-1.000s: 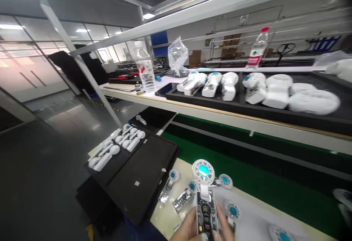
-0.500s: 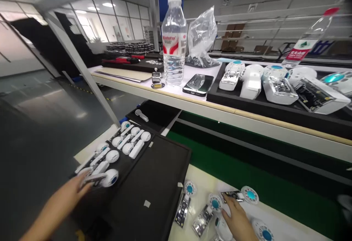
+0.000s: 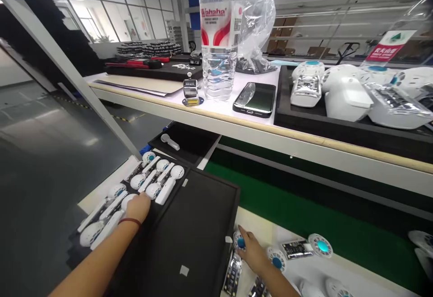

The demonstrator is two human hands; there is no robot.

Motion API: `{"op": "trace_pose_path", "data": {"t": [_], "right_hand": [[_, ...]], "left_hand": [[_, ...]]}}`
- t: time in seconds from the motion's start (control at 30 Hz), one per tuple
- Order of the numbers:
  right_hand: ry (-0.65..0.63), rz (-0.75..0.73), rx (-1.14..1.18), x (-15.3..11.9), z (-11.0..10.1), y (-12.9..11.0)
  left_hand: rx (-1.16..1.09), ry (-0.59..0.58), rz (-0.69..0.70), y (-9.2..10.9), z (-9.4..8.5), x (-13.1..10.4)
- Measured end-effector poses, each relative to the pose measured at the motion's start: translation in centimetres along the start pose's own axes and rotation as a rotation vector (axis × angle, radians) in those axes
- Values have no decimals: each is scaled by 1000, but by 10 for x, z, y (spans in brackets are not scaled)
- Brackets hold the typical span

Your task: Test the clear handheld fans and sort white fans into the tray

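My left hand (image 3: 138,207) reaches over the rows of white handheld fans (image 3: 138,181) in the black foam tray. Its fingers bend down at one round fan head; their tips are hidden, so its grip does not show. My right hand (image 3: 251,251) is at the round head of a fan unit (image 3: 232,273) with a bare circuit board, just right of the black tray (image 3: 194,225). Its thumb and fingers close around the edge of that head. More open units (image 3: 297,248) with blue-centred heads lie to its right.
Above, a shelf (image 3: 216,118) holds a water bottle (image 3: 219,39), a tally counter (image 3: 191,90), a phone (image 3: 255,99), a plastic bag (image 3: 257,21) and a black tray of fans (image 3: 348,100). A slanted metal post (image 3: 77,71) stands at the left. Green surface (image 3: 270,197) lies beneath the shelf.
My left hand has moved right and up across the fans, away from the piece it held. My right hand has shifted left from one board unit to another. The view has moved closer to the shelf.
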State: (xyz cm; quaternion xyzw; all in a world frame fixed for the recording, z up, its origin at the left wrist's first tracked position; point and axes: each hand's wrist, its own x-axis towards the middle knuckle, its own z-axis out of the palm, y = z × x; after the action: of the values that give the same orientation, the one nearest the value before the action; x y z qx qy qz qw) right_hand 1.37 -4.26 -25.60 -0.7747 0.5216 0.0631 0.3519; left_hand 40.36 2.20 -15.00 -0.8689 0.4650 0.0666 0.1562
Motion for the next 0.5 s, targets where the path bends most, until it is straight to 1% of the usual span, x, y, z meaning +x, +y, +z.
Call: {"op": "trace_pose_path", "data": {"t": [0.07, 0.13, 0.2, 0.23, 0.3, 0.33, 0.4, 0.43, 0.5], "right_hand": [[9, 1, 74, 6, 5, 1], [31, -10, 140, 6, 2, 5], [67, -21, 192, -2, -11, 8], [90, -28, 213, -9, -22, 8], [136, -46, 237, -27, -50, 3], [155, -56, 247, -39, -67, -3], [179, -76, 270, -62, -105, -23], [177, -77, 313, -74, -123, -35], [178, -85, 409, -94, -157, -61]], "left_hand": [[54, 41, 6, -2, 2, -7], [65, 77, 17, -6, -2, -17], [37, 97, 26, -3, -12, -29], [8, 100, 41, 3, -17, -37], [-87, 93, 124, 28, -27, -58], [-140, 83, 194, 45, -30, -72], [-313, 18, 361, 86, -34, -105], [-436, -50, 455, 107, -34, -123], [-1057, -381, 595, 144, -35, -158]]}}
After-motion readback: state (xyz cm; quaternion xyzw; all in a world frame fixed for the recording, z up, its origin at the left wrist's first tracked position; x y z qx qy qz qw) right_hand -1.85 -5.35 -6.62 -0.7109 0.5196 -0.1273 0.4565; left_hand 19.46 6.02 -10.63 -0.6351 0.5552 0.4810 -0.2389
